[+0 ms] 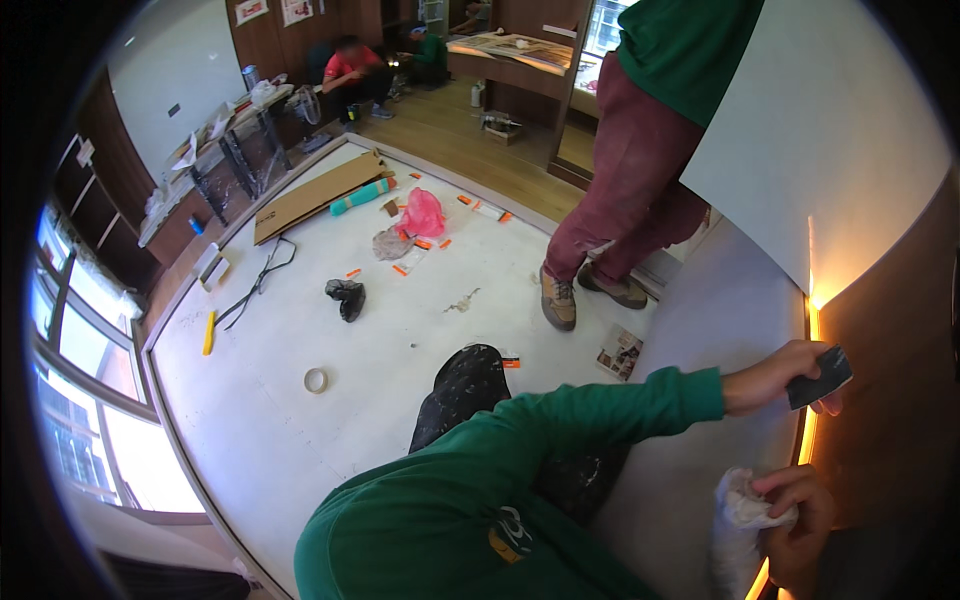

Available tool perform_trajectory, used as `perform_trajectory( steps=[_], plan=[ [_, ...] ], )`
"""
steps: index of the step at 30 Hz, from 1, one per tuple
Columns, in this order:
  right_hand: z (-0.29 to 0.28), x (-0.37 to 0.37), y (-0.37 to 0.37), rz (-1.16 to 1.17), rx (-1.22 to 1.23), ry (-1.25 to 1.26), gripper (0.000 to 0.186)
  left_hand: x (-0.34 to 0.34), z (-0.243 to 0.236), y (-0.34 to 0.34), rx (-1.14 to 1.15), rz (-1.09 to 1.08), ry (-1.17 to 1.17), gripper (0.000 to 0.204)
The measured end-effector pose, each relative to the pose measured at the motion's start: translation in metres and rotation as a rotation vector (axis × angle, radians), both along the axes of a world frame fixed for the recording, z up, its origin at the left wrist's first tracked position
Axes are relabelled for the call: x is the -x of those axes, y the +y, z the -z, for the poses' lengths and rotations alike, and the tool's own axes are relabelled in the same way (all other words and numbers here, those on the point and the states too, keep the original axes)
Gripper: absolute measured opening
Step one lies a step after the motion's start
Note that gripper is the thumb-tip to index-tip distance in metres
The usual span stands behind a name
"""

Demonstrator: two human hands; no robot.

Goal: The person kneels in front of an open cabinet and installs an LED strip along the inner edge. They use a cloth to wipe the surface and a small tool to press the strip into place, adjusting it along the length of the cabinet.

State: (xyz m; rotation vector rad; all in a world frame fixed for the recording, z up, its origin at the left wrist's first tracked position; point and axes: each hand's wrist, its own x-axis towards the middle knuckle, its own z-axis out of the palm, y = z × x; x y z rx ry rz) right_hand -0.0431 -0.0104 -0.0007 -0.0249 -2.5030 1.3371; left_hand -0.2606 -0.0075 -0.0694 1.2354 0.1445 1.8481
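My left hand [775, 380] reaches across to the right and grips a dark, flat, rectangular piece [820, 377], maybe a scraper blade or a sanding sheet. It is close to a glowing light strip [811, 435] that runs along the edge of a brown panel [885, 400]. Lower down, my right hand [803, 515] has its fingers closed on the top of a white plastic bag [740, 530] with whitish stuff at its mouth. What fills the rest of the bag cannot be made out.
A person in maroon trousers [645, 150] stands on the white platform [300, 450], near a large white panel [830, 130]. Lying about are flattened cardboard [315, 195], a pink bag [422, 215], a black bag [347, 298] and a tape roll [316, 380]. Two people crouch farther back.
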Motion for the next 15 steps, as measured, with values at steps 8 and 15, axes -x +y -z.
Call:
perform_trajectory(
  steps=[8, 15],
  plan=[
    [0.036, 0.006, 0.044, 0.18, 0.294, 0.09, 0.027, -0.024, 0.042, -0.089, 0.15, 0.215, -0.199, 0.057],
    [0.033, 0.004, 0.045, 0.253, 0.238, 0.012, 0.022, -0.034, 0.04, -0.104, 0.364, -0.016, 0.291, 0.026]
  ],
)
